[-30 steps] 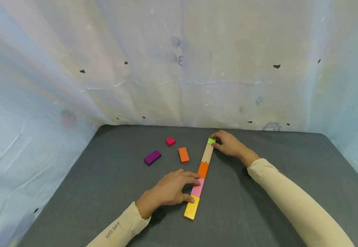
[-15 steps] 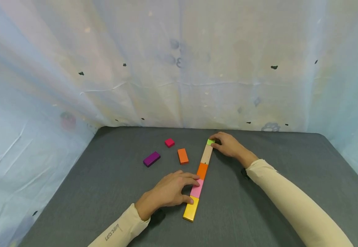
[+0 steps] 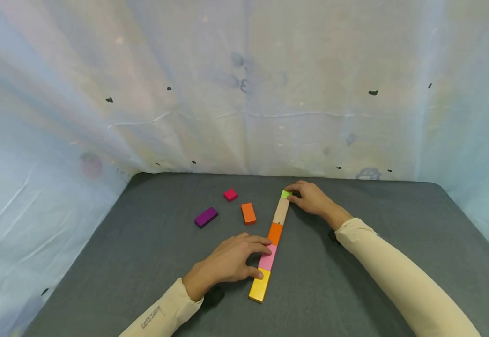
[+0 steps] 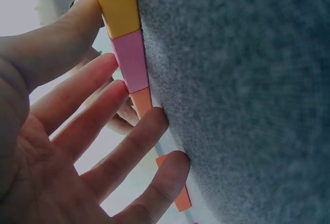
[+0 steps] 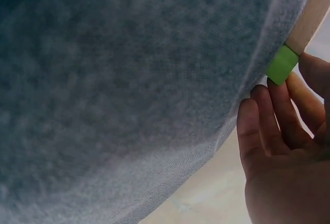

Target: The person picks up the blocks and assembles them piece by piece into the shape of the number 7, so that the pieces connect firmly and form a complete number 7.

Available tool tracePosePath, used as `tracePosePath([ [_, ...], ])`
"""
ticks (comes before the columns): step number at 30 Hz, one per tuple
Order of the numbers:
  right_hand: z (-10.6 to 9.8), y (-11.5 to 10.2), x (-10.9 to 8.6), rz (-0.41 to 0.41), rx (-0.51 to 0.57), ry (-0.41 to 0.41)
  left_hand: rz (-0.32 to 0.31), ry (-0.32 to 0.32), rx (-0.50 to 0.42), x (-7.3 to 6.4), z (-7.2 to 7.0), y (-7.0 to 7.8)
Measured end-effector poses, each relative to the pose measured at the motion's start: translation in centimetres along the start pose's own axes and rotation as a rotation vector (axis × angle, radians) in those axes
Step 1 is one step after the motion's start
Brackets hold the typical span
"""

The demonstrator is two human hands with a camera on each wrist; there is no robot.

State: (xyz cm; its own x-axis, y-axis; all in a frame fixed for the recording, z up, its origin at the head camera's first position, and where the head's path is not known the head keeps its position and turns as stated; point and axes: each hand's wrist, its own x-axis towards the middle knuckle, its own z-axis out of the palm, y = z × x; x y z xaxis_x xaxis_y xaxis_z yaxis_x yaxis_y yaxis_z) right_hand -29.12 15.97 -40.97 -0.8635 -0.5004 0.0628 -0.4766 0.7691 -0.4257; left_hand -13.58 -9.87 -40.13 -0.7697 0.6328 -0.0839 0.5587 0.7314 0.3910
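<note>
A straight row of blocks runs away from me on the dark grey cloth: yellow block (image 3: 259, 286), pink block (image 3: 267, 258), orange block (image 3: 275, 234), bare-wood block (image 3: 281, 210) and small green block (image 3: 286, 194), end to end. My left hand (image 3: 229, 261) lies along the row's left side, fingers spread, thumb on the yellow block and fingertips by the pink and orange ones. At the far end, my right hand (image 3: 310, 198) pinches the green block. The right wrist view shows its thumb by the joint with the bare-wood block and fingertips at the green block's outer end.
Left of the row lie a loose orange block (image 3: 248, 213), a purple block (image 3: 206, 217) and a small red block (image 3: 230, 195). A pale printed curtain (image 3: 244, 93) hangs behind the table's far edge and at both sides.
Both hands and the blocks keep their places relative to each other. The head view has shifted very slightly, moving the whole scene a little left and down.
</note>
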Motion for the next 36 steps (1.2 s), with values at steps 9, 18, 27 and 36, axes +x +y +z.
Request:
tracePosePath([
  [9, 0.5, 0.0, 0.1, -0.003, -0.008, 0.006, -0.008, 0.001, -0.039, -0.1, 0.1, -0.2],
  [18, 0.2, -0.2, 0.2, -0.003, -0.019, 0.004, -0.062, 0.039, -0.129, -0.2, -0.8, -0.8],
  [27, -0.1, 0.0, -0.2, 0.011, -0.023, -0.01, -0.146, 0.204, -0.122, -1.1, -3.4, -3.0],
  [36, 0.2, -0.3, 0.0, -0.003, -0.019, -0.013, -0.139, 0.194, -0.088, 0.1, -5.0, -6.7],
])
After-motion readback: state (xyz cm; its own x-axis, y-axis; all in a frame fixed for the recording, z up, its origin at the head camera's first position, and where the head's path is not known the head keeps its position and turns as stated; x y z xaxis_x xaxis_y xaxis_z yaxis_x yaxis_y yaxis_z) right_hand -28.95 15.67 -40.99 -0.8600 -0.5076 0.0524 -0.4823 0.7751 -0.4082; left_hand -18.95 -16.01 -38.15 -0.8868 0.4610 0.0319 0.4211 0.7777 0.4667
